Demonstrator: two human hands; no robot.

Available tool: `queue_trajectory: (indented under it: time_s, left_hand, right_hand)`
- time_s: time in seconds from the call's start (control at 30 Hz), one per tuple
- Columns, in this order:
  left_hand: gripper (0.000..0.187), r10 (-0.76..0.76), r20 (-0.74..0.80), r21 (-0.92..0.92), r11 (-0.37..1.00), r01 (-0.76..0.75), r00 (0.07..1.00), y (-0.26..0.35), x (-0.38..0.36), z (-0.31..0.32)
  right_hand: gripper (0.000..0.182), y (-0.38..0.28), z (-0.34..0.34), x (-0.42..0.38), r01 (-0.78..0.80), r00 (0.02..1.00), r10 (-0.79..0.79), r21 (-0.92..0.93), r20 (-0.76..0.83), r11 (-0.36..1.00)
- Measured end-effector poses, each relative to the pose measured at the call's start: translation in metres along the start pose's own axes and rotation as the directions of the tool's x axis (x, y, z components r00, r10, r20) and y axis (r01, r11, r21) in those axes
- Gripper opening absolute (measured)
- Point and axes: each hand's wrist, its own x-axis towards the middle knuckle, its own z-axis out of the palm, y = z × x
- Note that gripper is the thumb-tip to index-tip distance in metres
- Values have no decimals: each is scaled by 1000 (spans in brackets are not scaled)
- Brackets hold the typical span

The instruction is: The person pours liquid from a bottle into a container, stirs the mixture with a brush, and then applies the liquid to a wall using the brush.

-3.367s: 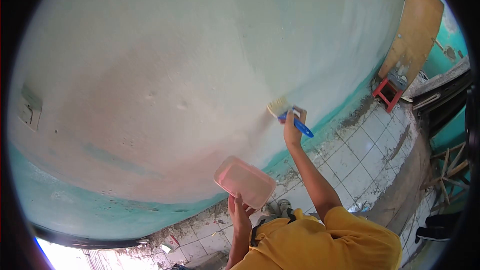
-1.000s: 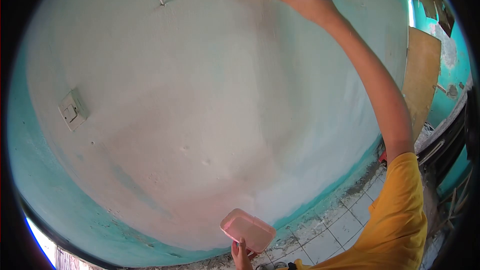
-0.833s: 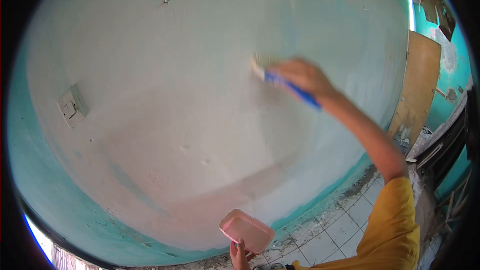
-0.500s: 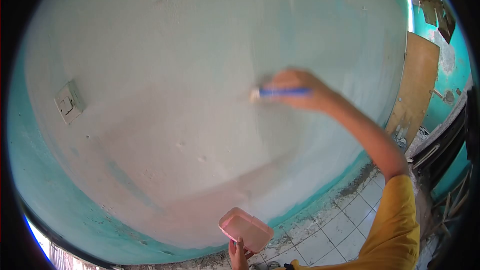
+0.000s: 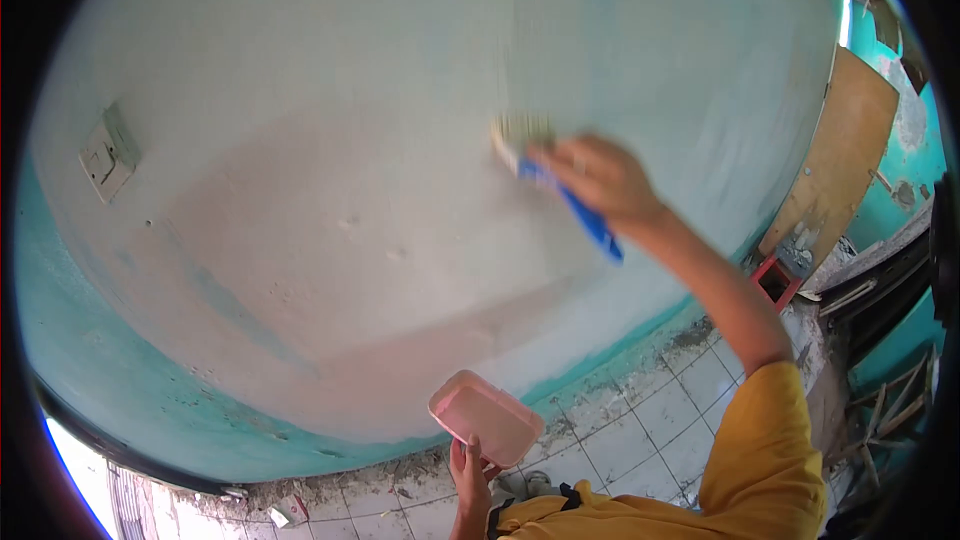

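My right hand [image 5: 600, 180] is closed around a paintbrush [image 5: 575, 202] with a blue handle. The brush's pale bristles point up and left, at the surface of the wall [image 5: 400, 140], which bears whitish, grey and pinkish paint over turquoise. Low in the view, my left hand [image 5: 470, 470] holds a pink rectangular tray [image 5: 490, 422] by its near edge, thumb on the rim. Pinkish or pale matter shows inside the tray, and it is well below the brush.
A light switch [image 5: 107, 157] is on the wall at the left. White floor tiles [image 5: 620, 445] run along the wall's dirty base. At the right are a wooden board [image 5: 835, 150], a red object [image 5: 775, 282] and a heap of wooden pieces [image 5: 895, 415].
The brush has tilted from level to slanting, bristles higher, and is now sharper. The camera view has shifted, showing more floor and the red object. Both hands keep their holds.
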Motion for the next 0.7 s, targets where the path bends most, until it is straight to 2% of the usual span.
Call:
queue_trajectory:
  time_s: [0.1,0.17,0.27,0.3,0.37,0.4,0.43,0.47,0.5,0.53,0.6,0.7]
  left_hand:
    - [71,3,-14,1,1000,-3,1000,1,0,-4]
    - [71,0,-17,5,1000,0,1000,0,0,-5]
    - [70,9,-18,23,1000,-9,1000,2,1,-9]
    - [70,11,-19,22,1000,-11,1000,2,0,-9]
    - [71,-2,-25,25,1000,2,1000,1,-1,-11]
    - [71,0,-21,16,1000,1,1000,1,-1,-11]
    - [72,3,-17,10,1000,-2,1000,1,-1,-12]
    - [72,-4,-24,15,1000,5,1000,1,-1,-13]
    - [73,-2,-18,9,1000,2,1000,1,-1,-14]
    - [74,2,-11,3,1000,-2,1000,0,-1,-14]
    - [73,5,-21,19,1000,-5,1000,-5,1,-16]
    - [73,8,-35,38,999,-7,999,-2,0,-18]
  right_hand:
    - [41,-56,56,-96,-3,993,-17,175,115,985]
    - [39,-88,77,-143,-128,950,44,260,309,957]
    - [39,-88,77,-148,-200,937,71,357,343,912]
    - [42,-78,67,-135,-179,931,54,321,361,930]
    - [45,-42,57,-101,-109,974,45,281,224,953]
    - [42,-21,52,-82,-98,994,79,273,79,957]
    - [38,-14,24,-47,-164,984,144,230,102,959]
    - [38,-2,15,-28,-139,988,149,170,-49,976]
    - [41,6,7,-11,-123,983,134,92,-127,988]
    - [41,2,-1,-1,-130,982,142,98,-124,987]
    - [41,-6,-8,10,-151,961,142,-19,-236,988]
    - [42,-40,34,-42,-161,978,158,-14,-135,987]
